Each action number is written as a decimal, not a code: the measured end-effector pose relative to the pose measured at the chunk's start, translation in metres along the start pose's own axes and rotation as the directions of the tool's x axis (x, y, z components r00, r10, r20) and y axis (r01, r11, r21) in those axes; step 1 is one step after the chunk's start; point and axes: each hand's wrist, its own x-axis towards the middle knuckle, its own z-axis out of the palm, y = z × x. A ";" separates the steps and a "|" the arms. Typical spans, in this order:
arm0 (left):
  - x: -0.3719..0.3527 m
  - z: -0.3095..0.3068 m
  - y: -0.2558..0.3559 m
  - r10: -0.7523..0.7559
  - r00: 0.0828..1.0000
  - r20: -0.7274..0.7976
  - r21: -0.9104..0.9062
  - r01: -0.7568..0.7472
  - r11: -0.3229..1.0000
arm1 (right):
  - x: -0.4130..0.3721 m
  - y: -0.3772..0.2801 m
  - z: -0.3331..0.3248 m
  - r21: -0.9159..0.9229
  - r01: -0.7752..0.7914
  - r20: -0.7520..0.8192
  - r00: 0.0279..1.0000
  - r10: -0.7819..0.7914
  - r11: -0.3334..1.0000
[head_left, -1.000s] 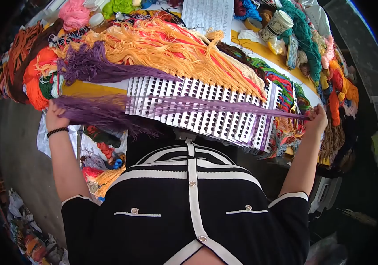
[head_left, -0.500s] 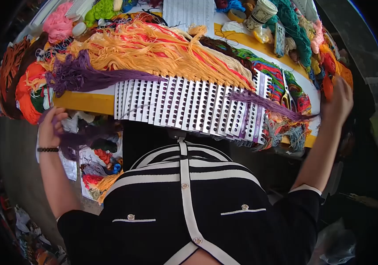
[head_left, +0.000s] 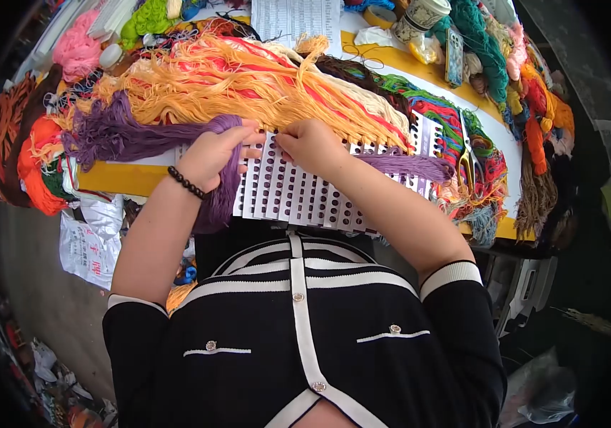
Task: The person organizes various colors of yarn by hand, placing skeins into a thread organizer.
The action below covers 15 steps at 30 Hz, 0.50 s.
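Observation:
My left hand point(head_left: 213, 153) is at the left part of a row of overlapping white cards with punched holes point(head_left: 295, 192). A hank of purple thread point(head_left: 225, 196) hangs from it, looped over between thumb and fingers. Close beside it, my right hand point(head_left: 314, 148) is closed in a pinch at the cards' upper edge; what its fingertips hold is hidden. More purple thread point(head_left: 134, 135) lies bunched to the left, and a purple tail point(head_left: 405, 166) crosses the cards on the right. Orange thread point(head_left: 227, 82) covers the area behind the cards.
Scissors point(head_left: 470, 164) lie on multicoloured thread at the right. Behind are a printed sheet point(head_left: 297, 25), a patterned cup point(head_left: 422, 18) and a phone point(head_left: 454, 57). Pink yarn point(head_left: 77, 46) and red-orange yarn point(head_left: 40, 175) sit at the left, teal yarn point(head_left: 482, 50) at the back right.
Both hands have come inward from the far sides to meet over the cards. My left hand has brought purple thread up onto the cards' left part. My right hand has left the right edge.

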 end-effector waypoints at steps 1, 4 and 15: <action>0.002 0.003 -0.003 0.040 0.999 -0.022 0.038 -0.039 0.999 | 0.006 0.006 0.004 0.062 -0.029 0.009 1.000 0.028 0.998; 0.008 0.016 -0.006 0.096 0.994 -0.051 0.041 -0.094 0.995 | 0.014 0.011 0.005 0.145 -0.093 0.050 0.995 0.087 0.985; 0.037 0.018 -0.026 0.199 0.975 -0.096 0.216 -0.174 0.961 | 0.018 0.000 0.011 -0.200 -0.007 -0.023 1.000 0.002 0.980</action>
